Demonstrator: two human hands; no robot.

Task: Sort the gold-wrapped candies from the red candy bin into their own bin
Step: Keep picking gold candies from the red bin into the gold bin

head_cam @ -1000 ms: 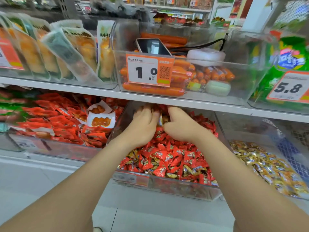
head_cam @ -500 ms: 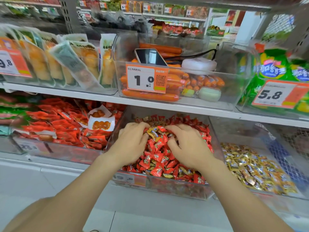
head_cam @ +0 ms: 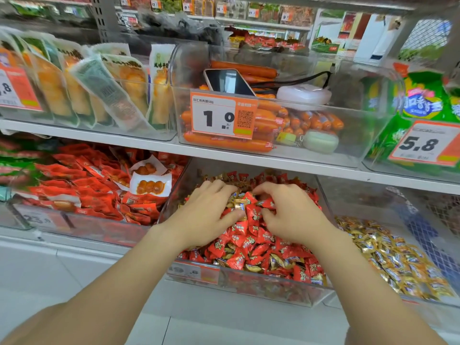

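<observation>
Red candy bin [head_cam: 261, 288]: clear hard plastic, boxy, straight walls, orange price label on the front. It is heaped with red candies [head_cam: 249, 242], small pillow-shaped pieces in glossy, crinkly foil. Stray gold-wrapped candies [head_cam: 276, 261] are mixed in, mostly near the front and along the back.

Both hands are down in this bin, on top of the heap, palms down. Left hand [head_cam: 206, 215] has its fingers bent into the pile. Right hand [head_cam: 291, 215] has its fingers curled onto red wrappers.

One gold piece [head_cam: 240, 204], shiny with a blue mark, sits on top of the mound between the two hands. It is just beside the left thumb and near the right fingertips. Cannot tell if either hand actually grips anything, as the fingertips are buried in or blurred against the wrappers.

Gold bin [head_cam: 361, 195]: same clear plastic, directly right of the red candy bin, walls touching or nearly so. It holds a loose, flat layer of metallic gold candies [head_cam: 398, 257].

To the left, another clear bin holds flat red snack packets [head_cam: 87, 185].

On the white shelf [head_cam: 99, 135] above, a clear bin holds smooth orange sausages [head_cam: 229, 144]. A phone [head_cam: 229, 82] and a white rounded case [head_cam: 303, 94] lie on top of them. A "1.0" price tag [head_cam: 224, 115] is on its front.
</observation>
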